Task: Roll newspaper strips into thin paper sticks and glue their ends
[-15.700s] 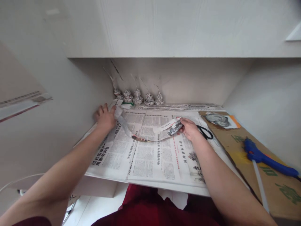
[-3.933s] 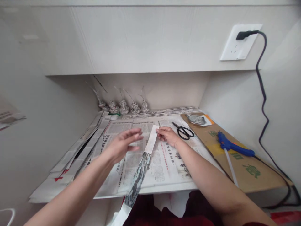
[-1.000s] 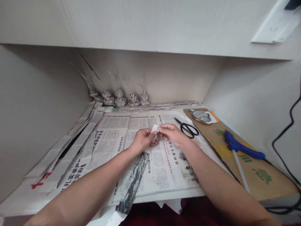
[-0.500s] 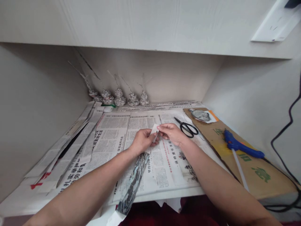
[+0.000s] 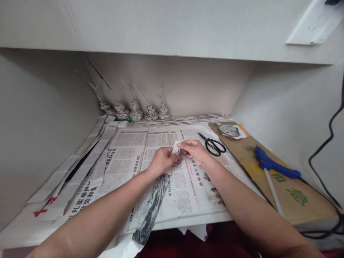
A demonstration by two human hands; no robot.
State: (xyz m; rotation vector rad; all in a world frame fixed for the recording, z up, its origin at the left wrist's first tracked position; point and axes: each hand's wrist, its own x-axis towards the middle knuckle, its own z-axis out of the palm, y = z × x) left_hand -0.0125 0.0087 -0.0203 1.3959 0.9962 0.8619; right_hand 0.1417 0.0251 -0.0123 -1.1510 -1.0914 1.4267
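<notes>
A long newspaper strip (image 5: 152, 206) runs from between my hands down over the table's front edge, its dark printed part hanging toward me. My left hand (image 5: 164, 159) pinches the strip near its upper end. Closed on the pale tip of the same strip, my right hand (image 5: 194, 150) has its thumb and fingertips pressed together. Both hands are close together above the newspaper sheet (image 5: 129, 154) that covers the table. Black-handled scissors (image 5: 213, 145) lie just beyond my right hand, blades pointing away to the left.
Cut newspaper strips (image 5: 80, 168) lie stacked at the left. Several woven paper gourd shapes (image 5: 136, 111) stand at the back beside thin paper rods (image 5: 182, 120). At right, a blue glue gun (image 5: 276, 166) rests on cardboard (image 5: 290, 204), its cord trailing right. A shelf panel (image 5: 166, 28) overhangs.
My hands stay at nearly the same spot, with the fingers shifting slightly on the strip's tip. The whole view has moved a little.
</notes>
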